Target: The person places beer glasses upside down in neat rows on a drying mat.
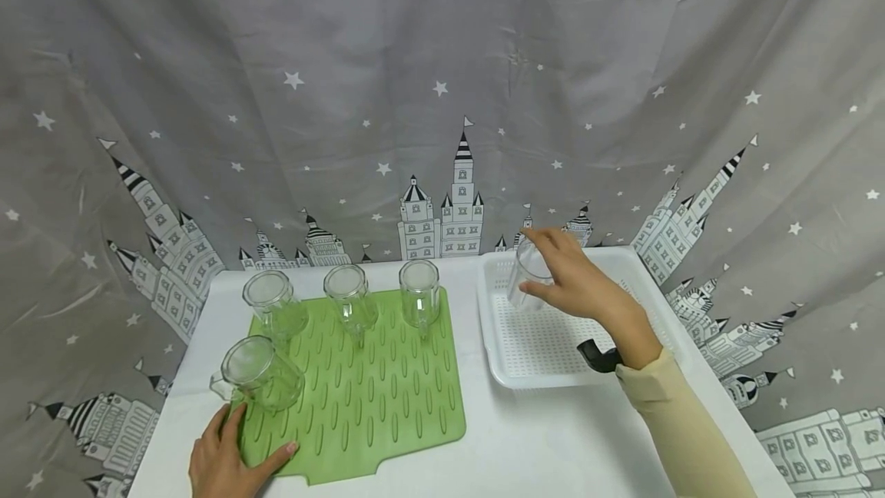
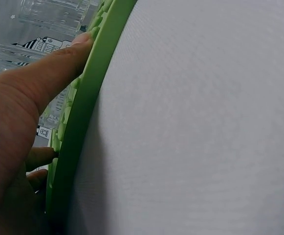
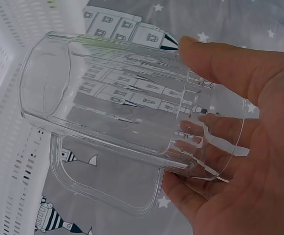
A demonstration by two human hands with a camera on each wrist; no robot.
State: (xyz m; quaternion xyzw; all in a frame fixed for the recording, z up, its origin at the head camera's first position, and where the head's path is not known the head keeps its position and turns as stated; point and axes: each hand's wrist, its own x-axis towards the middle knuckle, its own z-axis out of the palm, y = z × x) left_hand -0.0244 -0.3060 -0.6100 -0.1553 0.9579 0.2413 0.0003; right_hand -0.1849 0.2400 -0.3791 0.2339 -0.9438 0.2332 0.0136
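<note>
My right hand [image 1: 570, 279] grips a clear glass mug [image 3: 117, 98] around its rim end, thumb on one side and fingers on the other. In the right wrist view the mug's handle hangs free and its base points toward the white basket [image 1: 546, 383]. The head view has this mug at the basket's back left. My left hand [image 1: 224, 459] rests on the near left corner of a green ridged drying mat [image 1: 353, 398], its thumb on the top surface. Just beyond those fingers a glass mug [image 1: 266, 375] stands upside down on the mat.
More upturned glass mugs stand along the mat's back edge: one at left [image 1: 276, 306], one in the middle [image 1: 350, 298] and one at right [image 1: 419, 294]. A grey curtain [image 1: 442, 137] with castles and stars hangs behind the white table [image 1: 539, 444].
</note>
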